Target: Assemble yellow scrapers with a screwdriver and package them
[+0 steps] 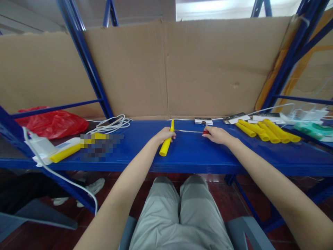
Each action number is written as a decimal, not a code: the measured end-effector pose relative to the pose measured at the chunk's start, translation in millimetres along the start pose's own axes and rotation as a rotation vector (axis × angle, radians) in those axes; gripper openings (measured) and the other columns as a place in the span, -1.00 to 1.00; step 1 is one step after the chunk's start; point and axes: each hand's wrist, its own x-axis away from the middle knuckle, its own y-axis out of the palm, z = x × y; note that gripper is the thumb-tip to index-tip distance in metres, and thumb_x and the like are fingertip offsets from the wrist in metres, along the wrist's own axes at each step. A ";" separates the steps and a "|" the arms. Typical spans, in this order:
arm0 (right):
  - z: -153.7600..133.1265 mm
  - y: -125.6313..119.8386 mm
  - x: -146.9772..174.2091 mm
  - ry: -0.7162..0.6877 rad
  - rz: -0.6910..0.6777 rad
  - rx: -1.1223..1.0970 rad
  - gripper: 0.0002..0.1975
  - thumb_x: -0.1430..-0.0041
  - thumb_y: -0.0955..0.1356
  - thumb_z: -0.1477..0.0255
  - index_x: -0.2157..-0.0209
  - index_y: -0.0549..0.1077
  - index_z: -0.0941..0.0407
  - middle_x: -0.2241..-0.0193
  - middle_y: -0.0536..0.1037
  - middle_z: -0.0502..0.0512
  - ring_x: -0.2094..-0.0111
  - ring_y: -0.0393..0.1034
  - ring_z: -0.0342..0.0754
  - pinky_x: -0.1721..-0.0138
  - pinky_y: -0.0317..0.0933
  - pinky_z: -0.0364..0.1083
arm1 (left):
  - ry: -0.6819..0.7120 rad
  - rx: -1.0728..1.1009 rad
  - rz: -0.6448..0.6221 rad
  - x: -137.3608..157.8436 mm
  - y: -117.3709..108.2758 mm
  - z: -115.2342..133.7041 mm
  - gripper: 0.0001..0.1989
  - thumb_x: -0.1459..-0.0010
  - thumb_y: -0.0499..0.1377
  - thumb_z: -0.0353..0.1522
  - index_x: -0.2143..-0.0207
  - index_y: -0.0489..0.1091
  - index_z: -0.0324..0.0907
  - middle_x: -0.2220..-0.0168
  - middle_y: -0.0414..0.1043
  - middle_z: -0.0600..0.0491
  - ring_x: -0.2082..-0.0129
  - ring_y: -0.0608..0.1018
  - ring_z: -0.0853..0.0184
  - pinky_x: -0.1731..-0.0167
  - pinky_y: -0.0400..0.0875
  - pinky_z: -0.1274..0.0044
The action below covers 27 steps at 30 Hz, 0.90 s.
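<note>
Yellow tube (165, 146) gripped in left hand (164, 134), right hand (217, 134) fingers pinching red-handled screwdriver (192, 131), blue shelf (187, 156)

The tube (165, 145) in my left fingers (166, 133) is plain yellow; the screwdriver (194, 131) under my right fingers (212, 132) has a red handle and silver shaft. Below both, the bench (192, 154) is solid blue. Right of my right fingers lie more yellow tubes (265, 131); far left of my left fingers sits a red bag (53, 123).

No text, label, brand or number is legible; the small dark-and-white cards (203, 121) at 12 o'clock are too blurred.
</note>
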 end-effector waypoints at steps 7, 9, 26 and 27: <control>-0.1 2.3 -1.7 -0.001 -0.017 -0.070 -0.87 -0.26 0.24 0.35 0.27 0.35 0.10 0.28 0.58 0.18 0.27 0.47 0.02 0.31 0.20 -0.11 | -0.007 -0.002 0.013 2.9 0.6 2.6 -0.86 -0.08 0.09 -0.61 0.43 0.24 -0.25 0.61 0.35 0.13 0.72 0.35 0.51 0.64 0.25 0.62; 1.0 3.9 -2.6 -0.011 -0.009 -0.085 -0.88 -0.25 0.25 0.35 0.27 0.35 0.10 0.29 0.57 0.18 0.29 0.46 0.01 0.31 0.20 -0.12 | -0.008 -0.005 0.018 3.3 0.5 2.8 -0.87 -0.09 0.09 -0.61 0.42 0.24 -0.25 0.61 0.34 0.14 0.71 0.35 0.50 0.63 0.26 0.62; 3.4 2.7 -1.7 -0.033 0.024 0.049 -0.85 -0.20 0.30 0.30 0.30 0.40 0.09 0.34 0.57 0.14 0.33 0.44 0.01 0.43 0.10 -0.13 | -0.001 -0.012 -0.010 2.2 0.5 2.7 -0.88 -0.06 0.09 -0.62 0.37 0.29 -0.29 0.62 0.35 0.13 0.71 0.35 0.50 0.63 0.26 0.62; 3.6 2.8 -1.7 -0.032 0.025 0.051 -0.85 -0.20 0.30 0.30 0.30 0.40 0.09 0.34 0.57 0.14 0.33 0.44 0.01 0.43 0.10 -0.13 | 0.000 -0.013 -0.010 2.2 0.5 2.8 -0.88 -0.06 0.09 -0.62 0.37 0.30 -0.30 0.62 0.35 0.13 0.71 0.35 0.49 0.63 0.27 0.62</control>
